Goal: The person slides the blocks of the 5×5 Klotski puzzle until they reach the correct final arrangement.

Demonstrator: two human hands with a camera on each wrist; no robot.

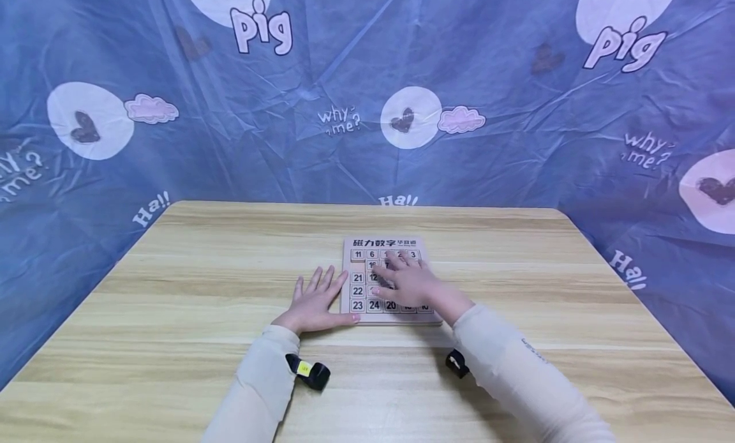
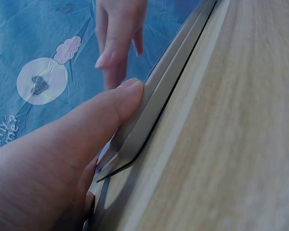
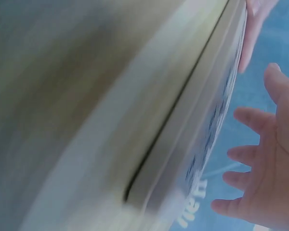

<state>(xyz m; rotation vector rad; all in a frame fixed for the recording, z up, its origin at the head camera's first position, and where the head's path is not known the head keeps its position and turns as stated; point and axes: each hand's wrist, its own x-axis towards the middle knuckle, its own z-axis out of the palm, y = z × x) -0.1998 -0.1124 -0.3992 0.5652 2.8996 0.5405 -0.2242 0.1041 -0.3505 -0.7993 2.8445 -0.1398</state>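
A pale sliding number puzzle board (image 1: 346, 296) lies flat on the table, with Chinese lettering along its top and rows of square number tiles (image 1: 358, 306). A gap shows at the left of the second row, below tile 11. My left hand (image 1: 312, 307) is spread at the board's left side, its thumb (image 2: 127, 98) resting on the near left corner. Over the right half of the board is my right hand (image 1: 409, 285), fingers spread, covering several tiles. In the right wrist view its palm and fingers (image 3: 243, 155) are apart from the tile face and hold nothing.
The board sits on a light wood-grain table (image 1: 230, 239). Behind and beside the table hangs a blue printed cloth (image 1: 344, 60). Each wrist wears a black strap-on camera (image 1: 314, 374), and both forearms have pale sleeves (image 1: 517, 360).
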